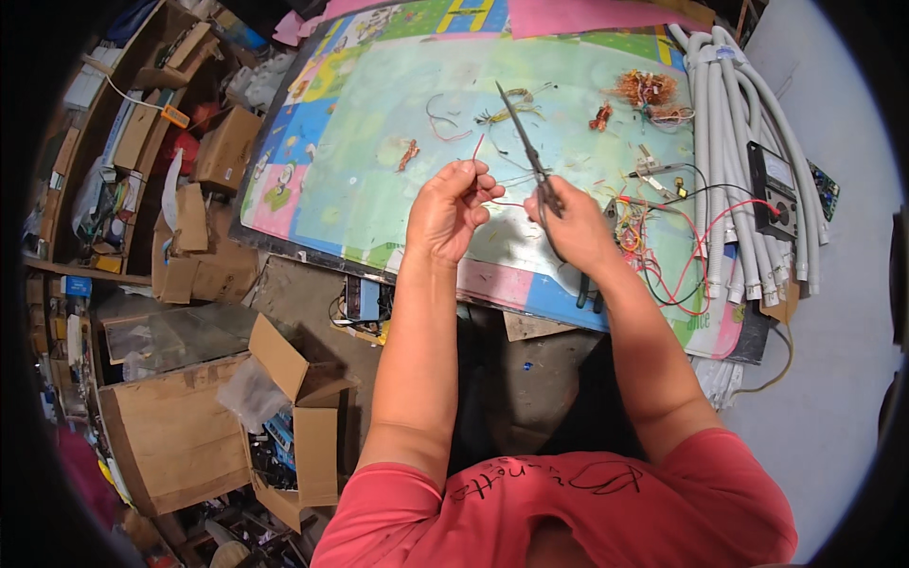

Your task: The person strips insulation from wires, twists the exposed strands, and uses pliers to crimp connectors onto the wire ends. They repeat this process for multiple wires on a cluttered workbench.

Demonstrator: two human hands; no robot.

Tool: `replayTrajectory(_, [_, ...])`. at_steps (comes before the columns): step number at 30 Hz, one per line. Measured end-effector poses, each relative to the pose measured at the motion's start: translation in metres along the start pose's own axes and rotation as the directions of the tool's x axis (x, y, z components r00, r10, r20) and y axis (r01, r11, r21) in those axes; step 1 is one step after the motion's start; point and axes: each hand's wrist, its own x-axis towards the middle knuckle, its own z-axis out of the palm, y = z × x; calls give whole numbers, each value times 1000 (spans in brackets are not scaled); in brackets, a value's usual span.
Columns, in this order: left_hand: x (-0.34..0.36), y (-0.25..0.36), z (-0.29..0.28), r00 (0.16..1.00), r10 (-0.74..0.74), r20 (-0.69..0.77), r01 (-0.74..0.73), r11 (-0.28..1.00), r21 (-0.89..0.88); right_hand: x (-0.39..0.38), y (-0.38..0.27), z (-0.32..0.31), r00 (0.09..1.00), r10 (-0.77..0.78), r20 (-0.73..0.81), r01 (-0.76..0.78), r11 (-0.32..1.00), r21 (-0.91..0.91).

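My left hand (450, 210) pinches a thin red wire (478, 147), with one length sticking up and another trailing right toward my right hand. My right hand (572, 227) is closed on large dark scissors (518, 130), whose long blades point up-left over the mat (369, 114). Loose thin wires (511, 112) lie beyond my hands, with copper wire bits (408, 156) to the left. Right of my right hand is a tangle of coloured wires (627, 232) beside a dark-handled tool (589, 295), partly hidden by my arm.
Grey flexible tubes (712, 104) run down the table's right side, with a meter (772, 189) and its leads on them. Copper wire bundles (642, 88) sit at the upper right. Cardboard boxes (225, 150) and shelves fill the left. An open box (315, 454) stands on the floor.
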Motion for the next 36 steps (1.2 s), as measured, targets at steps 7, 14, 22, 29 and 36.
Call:
replayTrajectory(7, [-17, 11, 1, 967, 236, -99, -211, 954, 214, -10, -33, -5, 988, -130, -82, 108, 967, -231])
replayTrajectory(14, [-12, 11, -1, 901, 429, -64, -368, 834, 411, -9, -27, 8, 976, 58, 210, -6, 971, -241])
replayTrajectory(22, [-14, 1, 6, 845, 531, 62, -407, 563, 719, -4, -32, 5, 964, 63, 258, 33, 935, -354])
replayTrajectory(29, [-12, -3, 3, 789, 605, 107, -420, 404, 813, -6, -24, 9, 964, -9, 265, 107, 928, -358])
replayTrajectory(36, [-19, 0, 17, 780, 616, 114, -370, 306, 877, -9, -21, 20, 972, 12, 236, 68, 942, -328])
